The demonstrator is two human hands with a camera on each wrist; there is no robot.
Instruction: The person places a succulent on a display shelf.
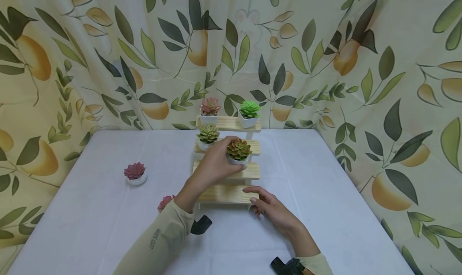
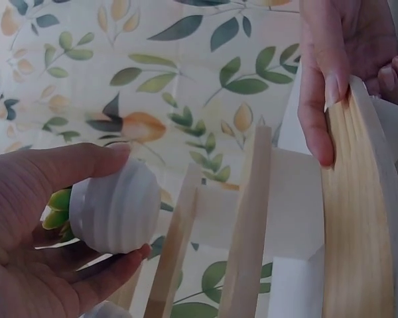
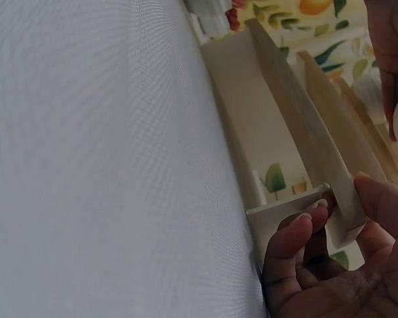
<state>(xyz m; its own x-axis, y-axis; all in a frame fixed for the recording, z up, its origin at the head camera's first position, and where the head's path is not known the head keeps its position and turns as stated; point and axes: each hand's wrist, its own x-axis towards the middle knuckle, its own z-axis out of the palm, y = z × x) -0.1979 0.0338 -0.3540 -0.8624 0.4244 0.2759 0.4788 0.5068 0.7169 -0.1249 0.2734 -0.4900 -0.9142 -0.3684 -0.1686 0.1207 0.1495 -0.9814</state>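
Note:
My left hand (image 1: 215, 162) grips a succulent in a white pot (image 1: 240, 150), its leaves green with reddish tips. It is above the right part of a tiered wooden plant stand (image 1: 223, 194). In the left wrist view, thumb and fingers curl round the ribbed white pot (image 2: 119, 205), which is tipped sideways in that view. At the stand's lowest board, my right hand (image 1: 274, 212) holds the right end. The right wrist view shows its fingers (image 3: 292, 238) on both sides of the board's end (image 3: 348, 212).
On the top board stand a pink succulent (image 1: 209, 110) and a bright green one (image 1: 249, 114). A pale green succulent (image 1: 208, 135) is on the board below, at left. A dark pink potted succulent (image 1: 135, 174) sits on the white table; another pink one (image 1: 165, 203) is partly behind the left sleeve.

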